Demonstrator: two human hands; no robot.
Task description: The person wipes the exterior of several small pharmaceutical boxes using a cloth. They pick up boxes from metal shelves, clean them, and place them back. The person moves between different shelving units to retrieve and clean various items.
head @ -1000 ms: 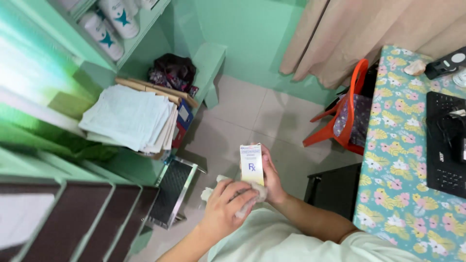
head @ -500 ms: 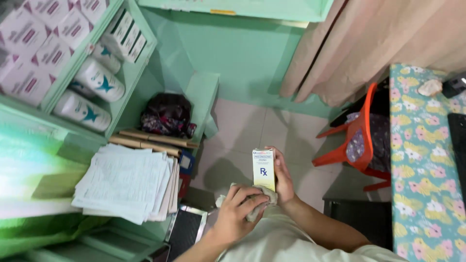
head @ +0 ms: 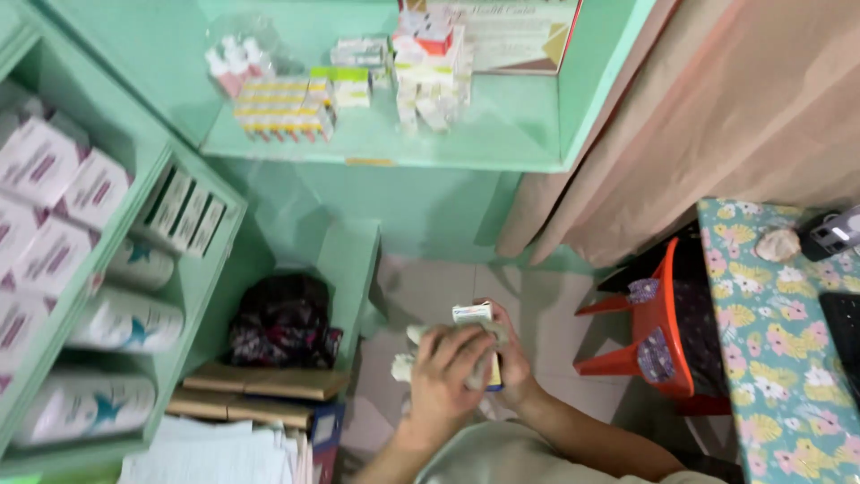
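- Small white box [head: 475, 315] sits low centre, over the floor, between both hands.
- Right hand [head: 512, 358] clenched round box from behind, propping it upright.
- Left hand [head: 445, 372] laid over box front, fingers curled on it, prob. to steady it.
- Green shelf [head: 376, 143] w/ more boxes far above.

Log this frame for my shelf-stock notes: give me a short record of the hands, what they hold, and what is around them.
left hand: over the front of the box, fingers bent
right hand: behind the box, gripping it
box: small, pale, held at chest height; white packets bunched under it
upper shelf: green, with rows of small cartons
side shelves: white boxes and round tubs
floor: dark bag, flat stack of papers
right: red chair, flowered table, curtain
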